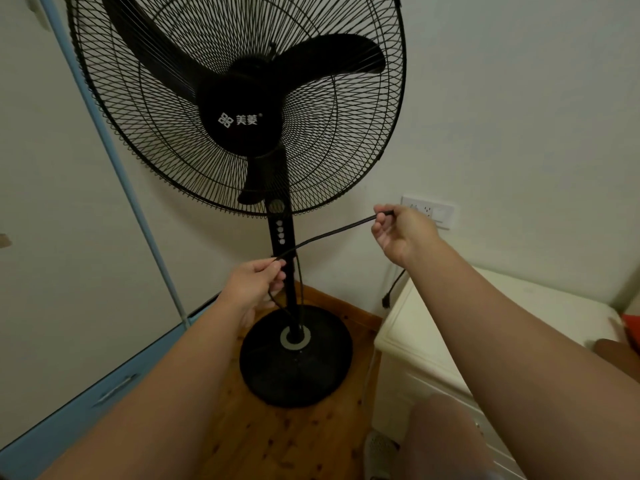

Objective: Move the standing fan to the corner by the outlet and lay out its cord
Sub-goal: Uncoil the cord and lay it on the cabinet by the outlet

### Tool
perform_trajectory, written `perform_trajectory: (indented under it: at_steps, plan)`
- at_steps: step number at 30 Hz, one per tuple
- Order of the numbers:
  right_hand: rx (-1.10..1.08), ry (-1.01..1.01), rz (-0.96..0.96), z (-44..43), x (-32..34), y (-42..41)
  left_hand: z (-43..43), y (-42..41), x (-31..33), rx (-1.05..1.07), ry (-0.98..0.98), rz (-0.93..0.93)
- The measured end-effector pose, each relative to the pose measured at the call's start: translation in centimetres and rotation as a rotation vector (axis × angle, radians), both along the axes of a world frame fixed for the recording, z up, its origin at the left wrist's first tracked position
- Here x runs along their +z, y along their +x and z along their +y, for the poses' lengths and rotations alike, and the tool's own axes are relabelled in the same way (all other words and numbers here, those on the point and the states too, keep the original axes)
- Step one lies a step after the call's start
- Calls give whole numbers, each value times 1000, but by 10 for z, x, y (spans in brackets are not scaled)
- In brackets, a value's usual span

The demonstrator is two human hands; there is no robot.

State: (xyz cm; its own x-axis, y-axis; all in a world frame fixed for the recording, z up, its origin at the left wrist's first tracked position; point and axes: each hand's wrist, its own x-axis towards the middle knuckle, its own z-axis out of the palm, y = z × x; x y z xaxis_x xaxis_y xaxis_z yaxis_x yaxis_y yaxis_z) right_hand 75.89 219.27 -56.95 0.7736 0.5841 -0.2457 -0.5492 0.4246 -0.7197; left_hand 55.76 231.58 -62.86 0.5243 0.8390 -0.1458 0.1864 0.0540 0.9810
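A black standing fan stands upright in the corner, its round base on the wooden floor. Its black cord is stretched in a line in front of the pole. My left hand pinches the cord beside the pole, and more cord loops down from it toward the base. My right hand grips the cord higher up, just in front of the white wall outlet. The plug dangles below my right hand, against the wall beside the white cabinet.
A white cabinet stands at the right, close to the fan's base. A white wardrobe with light blue trim fills the left side. A narrow strip of wooden floor lies between them. My knee shows at the bottom.
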Motion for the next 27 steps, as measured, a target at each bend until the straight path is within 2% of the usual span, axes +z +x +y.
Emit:
perform_trajectory:
  at_steps: [7, 17, 19, 23, 27]
  plan:
    - [-106, -18, 3, -22, -13, 20, 21, -16, -19, 197, -68, 40]
    - [-214, -158, -7, -57, -31, 53, 38, -26, -41, 268, -47, 146]
    - [-221, -247, -63, -66, -35, 56, 37, -22, -45, 251, -23, 160]
    - [-107, -487, -256, -80, -41, 52, 23, -6, -51, 195, 68, 197]
    - [-23, -645, -454, -99, -43, 44, 3, 16, -48, 125, 124, 197]
